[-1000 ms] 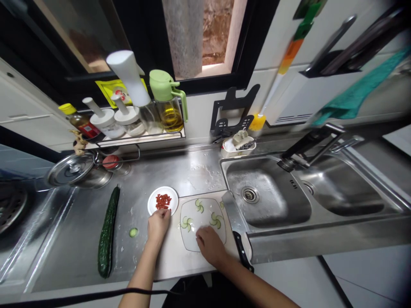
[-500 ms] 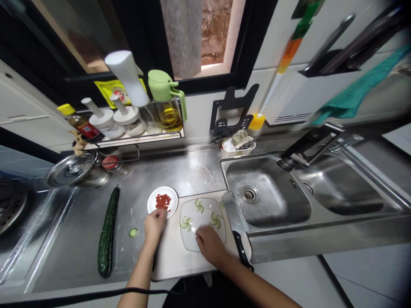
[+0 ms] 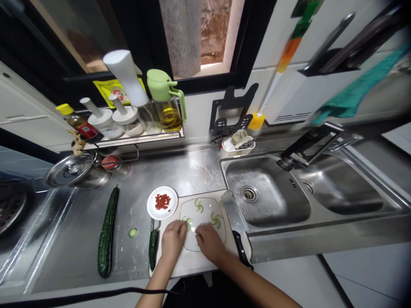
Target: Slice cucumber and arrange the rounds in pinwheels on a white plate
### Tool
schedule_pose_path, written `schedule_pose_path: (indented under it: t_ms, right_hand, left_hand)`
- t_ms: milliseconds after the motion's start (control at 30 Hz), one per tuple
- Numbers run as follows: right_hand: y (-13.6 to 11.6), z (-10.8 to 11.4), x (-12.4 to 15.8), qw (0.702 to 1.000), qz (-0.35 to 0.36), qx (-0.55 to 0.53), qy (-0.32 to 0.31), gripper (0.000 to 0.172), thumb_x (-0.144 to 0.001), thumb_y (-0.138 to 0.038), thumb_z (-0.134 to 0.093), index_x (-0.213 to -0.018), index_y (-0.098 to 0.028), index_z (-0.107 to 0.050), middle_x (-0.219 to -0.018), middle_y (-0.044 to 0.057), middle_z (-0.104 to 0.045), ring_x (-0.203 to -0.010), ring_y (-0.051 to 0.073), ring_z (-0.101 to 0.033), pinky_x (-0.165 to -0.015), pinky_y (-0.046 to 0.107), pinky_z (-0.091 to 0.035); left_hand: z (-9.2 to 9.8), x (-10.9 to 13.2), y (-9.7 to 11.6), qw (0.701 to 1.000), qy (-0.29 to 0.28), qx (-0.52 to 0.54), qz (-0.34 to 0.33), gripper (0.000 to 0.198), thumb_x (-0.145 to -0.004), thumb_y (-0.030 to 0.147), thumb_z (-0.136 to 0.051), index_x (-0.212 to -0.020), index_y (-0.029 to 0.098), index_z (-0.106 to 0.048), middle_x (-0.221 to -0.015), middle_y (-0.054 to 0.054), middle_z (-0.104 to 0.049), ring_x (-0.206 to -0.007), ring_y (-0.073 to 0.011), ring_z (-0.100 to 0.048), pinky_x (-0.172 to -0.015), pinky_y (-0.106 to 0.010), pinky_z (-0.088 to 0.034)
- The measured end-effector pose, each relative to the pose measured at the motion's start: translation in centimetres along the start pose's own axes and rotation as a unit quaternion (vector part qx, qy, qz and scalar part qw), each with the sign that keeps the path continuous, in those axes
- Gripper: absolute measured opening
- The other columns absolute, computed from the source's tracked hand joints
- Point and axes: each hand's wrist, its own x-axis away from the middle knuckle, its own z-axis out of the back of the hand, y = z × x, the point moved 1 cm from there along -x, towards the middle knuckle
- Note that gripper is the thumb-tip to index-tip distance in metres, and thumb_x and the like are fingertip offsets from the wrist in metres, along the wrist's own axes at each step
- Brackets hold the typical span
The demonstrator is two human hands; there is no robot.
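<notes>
My left hand (image 3: 174,240) is closed in a pinch at the left edge of a clear-white square plate (image 3: 192,245). Whatever its fingertips may hold is too small to make out. Over the plate's front middle, my right hand (image 3: 210,243) has its fingers curled together, their contents hidden. Thin cucumber slices lie on the plate in pinwheels: one at the top (image 3: 199,205), one at the right (image 3: 216,220) and one at the left (image 3: 187,223), partly behind my left hand. A small white dish (image 3: 150,204) of chopped red pieces (image 3: 162,201) stands up and left.
The plate rests on a cutting board (image 3: 189,266). A cleaver (image 3: 241,250) lies along its right edge, a cut cucumber piece (image 3: 153,249) at its left. Further left are a whole cucumber (image 3: 108,233) and a round slice (image 3: 132,232). A double sink (image 3: 269,192) is on the right.
My left hand has moved from the dish of red pieces right and down to the plate's left pinwheel, uncovering the cut cucumber piece. My right hand has stayed about where it was.
</notes>
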Motion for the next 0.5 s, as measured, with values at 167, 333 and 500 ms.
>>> schedule_pose_path:
  t_ms: [167, 333, 500]
  right_hand:
    - [-0.3, -0.1, -0.5, 1.000, 0.011, -0.003, 0.012, 0.018, -0.083, -0.012, -0.042, -0.089, -0.017, -0.059, -0.090, 0.006, -0.061, -0.088, 0.019, -0.050, -0.082, 0.031, -0.037]
    - [-0.5, -0.6, -1.4, 0.999, 0.024, -0.026, 0.034, 0.030, -0.082, -0.012, -0.042, -0.106, -0.016, -0.059, -0.103, 0.008, -0.063, -0.095, 0.020, -0.052, -0.089, 0.033, -0.036]
    - [-0.5, -1.1, -2.0, 0.998, 0.041, -0.033, 0.024, 0.035, -0.081, -0.011, -0.041, -0.111, -0.017, -0.058, -0.106, 0.007, -0.064, -0.096, 0.019, -0.053, -0.090, 0.033, -0.035]
  left_hand:
    - [-0.9, 0.5, -0.1, 0.997, 0.000, -0.067, -0.034, 0.023, -0.087, 0.029, -0.046, -0.083, 0.019, -0.067, -0.078, -0.007, -0.068, -0.077, -0.0176, -0.061, -0.074, -0.029, -0.046]
    - [-1.4, 0.5, -0.2, 0.994, -0.003, -0.100, -0.052, 0.023, -0.087, 0.028, -0.046, -0.086, 0.019, -0.066, -0.078, -0.007, -0.067, -0.079, -0.0181, -0.061, -0.076, -0.030, -0.046]
    - [-1.6, 0.7, -0.4, 0.994, -0.009, -0.100, -0.050, 0.021, -0.087, 0.026, -0.047, -0.087, 0.018, -0.066, -0.079, -0.007, -0.066, -0.079, -0.0184, -0.061, -0.076, -0.030, -0.047]
